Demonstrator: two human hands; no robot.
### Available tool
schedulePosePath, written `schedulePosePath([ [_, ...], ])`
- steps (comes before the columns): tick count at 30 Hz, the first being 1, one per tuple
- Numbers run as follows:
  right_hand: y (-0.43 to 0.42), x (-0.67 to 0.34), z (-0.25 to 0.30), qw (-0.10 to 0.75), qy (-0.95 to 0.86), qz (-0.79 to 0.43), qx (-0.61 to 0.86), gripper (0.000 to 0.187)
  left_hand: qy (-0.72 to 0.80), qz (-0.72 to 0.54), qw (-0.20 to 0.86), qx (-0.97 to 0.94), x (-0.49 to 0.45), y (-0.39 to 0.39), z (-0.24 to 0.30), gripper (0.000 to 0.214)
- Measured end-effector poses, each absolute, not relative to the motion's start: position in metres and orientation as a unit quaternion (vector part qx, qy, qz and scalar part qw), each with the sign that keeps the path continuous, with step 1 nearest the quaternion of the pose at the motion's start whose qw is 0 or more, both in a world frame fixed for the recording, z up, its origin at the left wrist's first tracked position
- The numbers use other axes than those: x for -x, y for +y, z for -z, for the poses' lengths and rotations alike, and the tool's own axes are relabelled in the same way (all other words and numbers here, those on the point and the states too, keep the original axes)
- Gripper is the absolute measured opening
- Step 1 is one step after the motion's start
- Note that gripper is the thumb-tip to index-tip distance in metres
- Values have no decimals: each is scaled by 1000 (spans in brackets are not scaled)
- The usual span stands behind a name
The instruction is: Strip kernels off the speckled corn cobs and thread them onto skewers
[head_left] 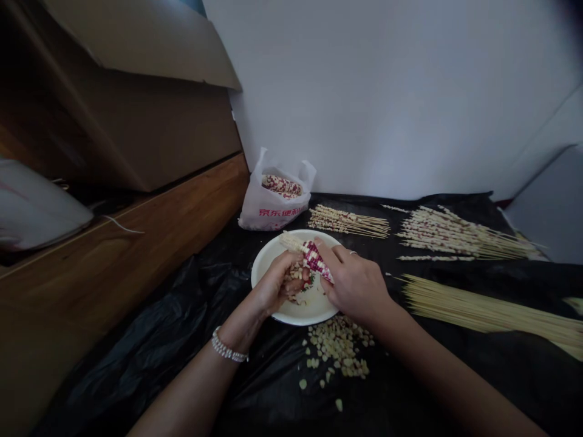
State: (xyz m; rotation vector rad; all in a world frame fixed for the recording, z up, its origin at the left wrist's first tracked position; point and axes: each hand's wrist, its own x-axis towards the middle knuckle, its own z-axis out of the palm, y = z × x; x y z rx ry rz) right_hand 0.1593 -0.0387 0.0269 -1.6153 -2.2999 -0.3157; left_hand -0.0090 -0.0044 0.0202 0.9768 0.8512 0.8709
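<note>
Over a white bowl [314, 312] on a black sheet [268, 376], a person holds a partly stripped cob [314, 258] of purple and pale corn, its bare end pointing up and away to the left. The right hand [357, 279], with a ring [353, 252] on one finger, is closed around the cob's nearer end. The left hand [280, 282] is curled beside the cob, with loose kernels [294, 276] gathered in its fingers; a beaded bracelet [228, 347] circles that wrist. More kernels lie inside the bowl, and a pile [344, 346] of pale kernels sits on the sheet just below its rim, a few scattered toward the wearer. Just behind the bowl, a white bag [268, 209] with red lettering stands against the wall [364, 91], more cobs [283, 184] showing through its open top. To its right rest a small bundle [341, 220] of skewers threaded with kernels and a larger stack [441, 233] of the same, one filled skewer lying along its near edge. Nearer the right arm, bare skewers [483, 308] run out toward the edge of view. At left, a large box [168, 127] stands above a wooden plank [182, 221], with a pale container [36, 206] near it.
</note>
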Motion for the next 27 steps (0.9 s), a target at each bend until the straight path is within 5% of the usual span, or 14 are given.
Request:
schedulePosePath([
  [27,-41,-156,-29,179,-802,51,567,64,420,-421,655,-467,4,-2,-8,16],
])
